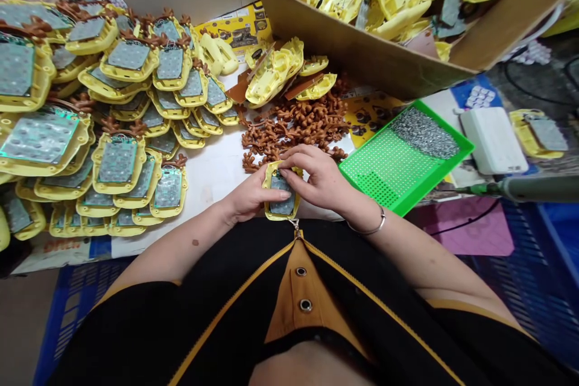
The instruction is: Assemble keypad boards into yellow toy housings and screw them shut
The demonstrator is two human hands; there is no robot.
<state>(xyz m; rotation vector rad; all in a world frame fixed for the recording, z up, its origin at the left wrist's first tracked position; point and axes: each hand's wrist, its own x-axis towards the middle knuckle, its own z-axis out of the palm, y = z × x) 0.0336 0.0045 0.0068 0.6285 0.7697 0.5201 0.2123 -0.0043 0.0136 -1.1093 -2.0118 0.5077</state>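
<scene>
My left hand (248,196) grips a yellow plastic shell (281,210) with a grey circuit board in it, thumb across the board. The fingers of my right hand (314,172) are bent over the shell's top edge; whether a small part is between them is hidden. Just beyond my hands lies a heap of brown antler-shaped pieces (294,126). To the left, yellow shells (120,160) with boards and brown antlers are stacked in rows.
A cardboard box (362,51) of yellow shells stands at the back right. A green tray (407,163) holds many small screws (425,132). Right of it are a white box (494,140), a single shell (539,132) and an electric screwdriver (534,189). Loose yellow shells (275,72) lie behind the heap.
</scene>
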